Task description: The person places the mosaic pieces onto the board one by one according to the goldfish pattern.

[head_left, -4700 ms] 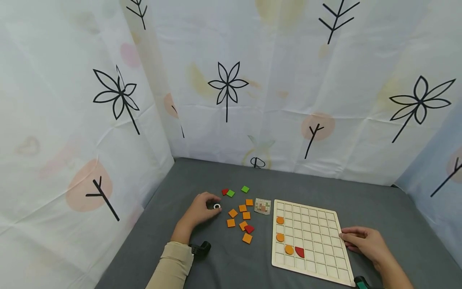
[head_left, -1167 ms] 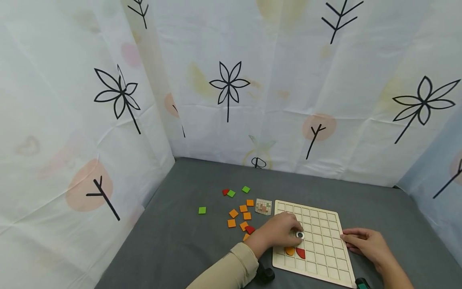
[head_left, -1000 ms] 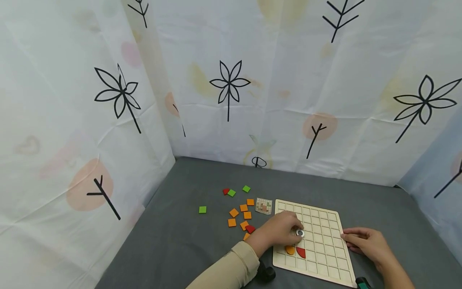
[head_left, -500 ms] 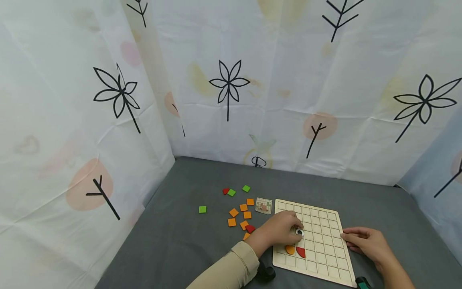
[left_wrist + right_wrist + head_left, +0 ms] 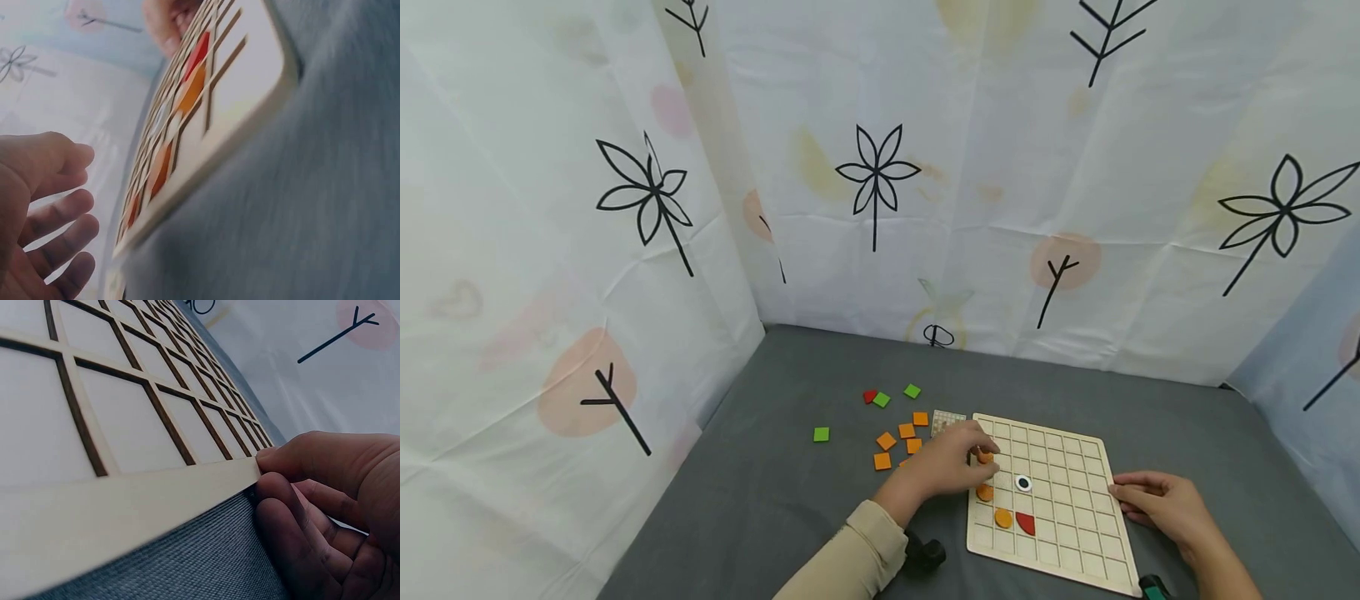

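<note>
A cream wooden grid board lies on the grey cloth in the head view. On its left part sit a white disc with a black centre, orange discs and a red quarter-round piece. My left hand is over the board's left edge, beside the upper orange disc; its fingers are parted and loosely bent with nothing between them, as the left wrist view confirms. At the board's right edge, my right hand pinches the rim between thumb and fingers, seen closely in the right wrist view.
Left of the board lie several orange square tiles, green squares and a red piece. A small pattern card is partly covered by my left hand. A patterned white curtain stands behind the table.
My left hand carried the black-and-white disc from the table to the board, let go of it in a cell and drew back left. My right hand stayed at the edge.
</note>
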Tool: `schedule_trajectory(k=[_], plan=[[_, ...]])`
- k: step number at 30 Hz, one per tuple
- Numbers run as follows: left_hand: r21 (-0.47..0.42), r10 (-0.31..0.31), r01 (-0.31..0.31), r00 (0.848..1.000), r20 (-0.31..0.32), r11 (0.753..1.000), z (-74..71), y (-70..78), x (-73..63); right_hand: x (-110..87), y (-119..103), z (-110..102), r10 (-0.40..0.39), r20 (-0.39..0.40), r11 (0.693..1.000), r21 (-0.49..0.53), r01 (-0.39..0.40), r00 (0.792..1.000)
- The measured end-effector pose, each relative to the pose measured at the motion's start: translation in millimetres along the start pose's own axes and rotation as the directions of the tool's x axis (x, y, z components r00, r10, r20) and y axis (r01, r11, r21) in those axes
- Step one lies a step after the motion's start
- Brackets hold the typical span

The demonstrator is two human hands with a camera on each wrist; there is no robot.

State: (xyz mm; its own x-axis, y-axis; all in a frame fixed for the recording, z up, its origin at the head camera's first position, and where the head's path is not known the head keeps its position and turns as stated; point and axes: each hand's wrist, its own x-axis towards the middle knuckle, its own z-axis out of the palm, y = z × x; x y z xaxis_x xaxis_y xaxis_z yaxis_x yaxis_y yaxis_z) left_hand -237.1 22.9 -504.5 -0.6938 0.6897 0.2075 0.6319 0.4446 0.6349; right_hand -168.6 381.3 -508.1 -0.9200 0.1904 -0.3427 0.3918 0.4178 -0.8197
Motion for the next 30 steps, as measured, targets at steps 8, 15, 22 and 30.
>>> schedule_trajectory(k=[8, 15, 22, 30], plan=[[-0.034, -0.080, 0.077, 0.990, -0.115, 0.996, -28.4, -28.5, -28.4, 0.1, 1, -1, -0.001, 0.007, 1.000, -0.004, 0.001, 1.000], [-0.076, -0.169, 0.157, 0.967, -0.190, 0.985, -53.5, -52.7, -54.9, 0.3, 0, -2, -0.002, 0.010, 1.000, 0.000, 0.002, 1.000], [-0.054, -0.227, 0.221, 0.937, -0.264, 0.974, -71.1, -74.4, -76.1, -0.2, 1, 0, 0.001, 0.005, 1.000, -0.006, -0.001, 1.000], [-0.020, -0.306, 0.317, 0.896, -0.323, 0.948, -75.8, -85.2, -87.2, -1.2, 0, 0, 0.001, 0.000, 1.000, -0.006, -0.001, 1.000]])
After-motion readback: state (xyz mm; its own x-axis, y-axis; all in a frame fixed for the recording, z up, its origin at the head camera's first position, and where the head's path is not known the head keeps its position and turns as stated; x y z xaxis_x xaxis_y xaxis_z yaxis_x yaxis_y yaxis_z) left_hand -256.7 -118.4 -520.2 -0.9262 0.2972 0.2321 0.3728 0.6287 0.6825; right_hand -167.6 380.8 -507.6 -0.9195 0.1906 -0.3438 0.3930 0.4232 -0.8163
